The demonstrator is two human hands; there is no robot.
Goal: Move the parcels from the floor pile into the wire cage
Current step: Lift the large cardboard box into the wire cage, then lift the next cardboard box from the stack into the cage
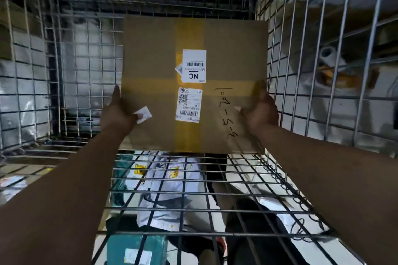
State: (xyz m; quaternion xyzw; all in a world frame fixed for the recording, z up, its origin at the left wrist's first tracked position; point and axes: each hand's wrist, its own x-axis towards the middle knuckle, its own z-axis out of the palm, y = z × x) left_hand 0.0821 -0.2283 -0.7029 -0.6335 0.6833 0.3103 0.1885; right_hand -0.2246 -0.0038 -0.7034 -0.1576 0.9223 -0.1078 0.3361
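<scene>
We've got the cardboard parcel (159,66) inside the wire cage (90,75), over the far edge of its mesh shelf (183,194). Left grip (119,112) clamps the left edge, right grip (262,109) wraps the right edge, thumbs on top.

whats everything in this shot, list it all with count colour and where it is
cardboard box: one, brown with yellow tape, held inside the cage
labels: two, white, on the box's facing side
small tag: one, white, by the left thumb
wire cage: one, grey metal, around the box
bag parcel: one, pale grey, seen through the near mesh
teal parcel: one, teal, bottom edge, behind the mesh
paper roll: one, white, beyond the right wall
left hand: grips the box's left edge
right hand: grips the box's right edge
</scene>
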